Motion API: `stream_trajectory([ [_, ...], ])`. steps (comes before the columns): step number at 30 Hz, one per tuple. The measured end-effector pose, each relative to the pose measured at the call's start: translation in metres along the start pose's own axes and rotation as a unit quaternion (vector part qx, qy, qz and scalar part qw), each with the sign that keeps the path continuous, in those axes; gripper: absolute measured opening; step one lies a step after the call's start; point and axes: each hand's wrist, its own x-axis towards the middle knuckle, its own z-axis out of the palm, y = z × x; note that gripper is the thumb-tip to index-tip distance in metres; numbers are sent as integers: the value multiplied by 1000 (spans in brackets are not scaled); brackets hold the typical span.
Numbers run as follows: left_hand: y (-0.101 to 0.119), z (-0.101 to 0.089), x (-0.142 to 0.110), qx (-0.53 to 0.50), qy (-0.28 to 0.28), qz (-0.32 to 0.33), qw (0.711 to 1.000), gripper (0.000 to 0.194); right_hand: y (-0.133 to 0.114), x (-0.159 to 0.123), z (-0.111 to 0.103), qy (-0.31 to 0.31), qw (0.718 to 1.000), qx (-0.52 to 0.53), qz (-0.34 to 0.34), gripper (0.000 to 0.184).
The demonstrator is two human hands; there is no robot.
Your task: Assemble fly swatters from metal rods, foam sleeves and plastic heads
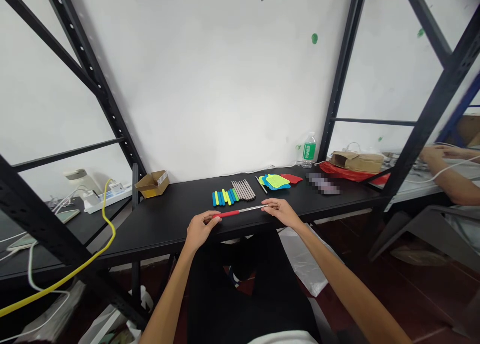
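Observation:
Stretched between my two hands, just above the near edge of the black table, is a thin metal rod with a red handle (229,214). My left hand (199,229) is closed on the red handle's end. At the other end, my right hand (281,211) pinches the silver rod; its very tip is hidden by the fingers. Beyond them lies a row of blue, yellow and green handles (225,197). Several metal rods (243,189) lie side by side next to these. Flat yellow, blue and red hand-sized plastic pieces (275,182) are piled to the right.
An open cardboard box (153,185) stands at the table's left end. A water bottle (309,150) is upright at the back right, near a red bag (348,174) with a carton on it. Black rack posts (343,69) flank the table. Another person's arm (446,176) shows far right.

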Motion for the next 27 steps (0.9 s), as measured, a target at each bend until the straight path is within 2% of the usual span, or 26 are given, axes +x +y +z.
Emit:
stream_trajectory([
  [6, 0, 0, 0, 13, 7, 7, 1000, 45, 0, 0, 0, -2, 1000, -24, 6, 32],
  [13, 1, 0, 0, 23, 7, 10, 1000, 45, 0, 0, -1, -6, 998, -69, 5, 40],
  [20, 2, 0, -1, 30, 9, 6, 999, 43, 2, 0, 0, -3, 1000, -18, -8, 38],
  [27, 5, 0, -2, 32, 7, 2, 999, 41, 2, 1, 1, 6, 1000, -29, 0, 32],
])
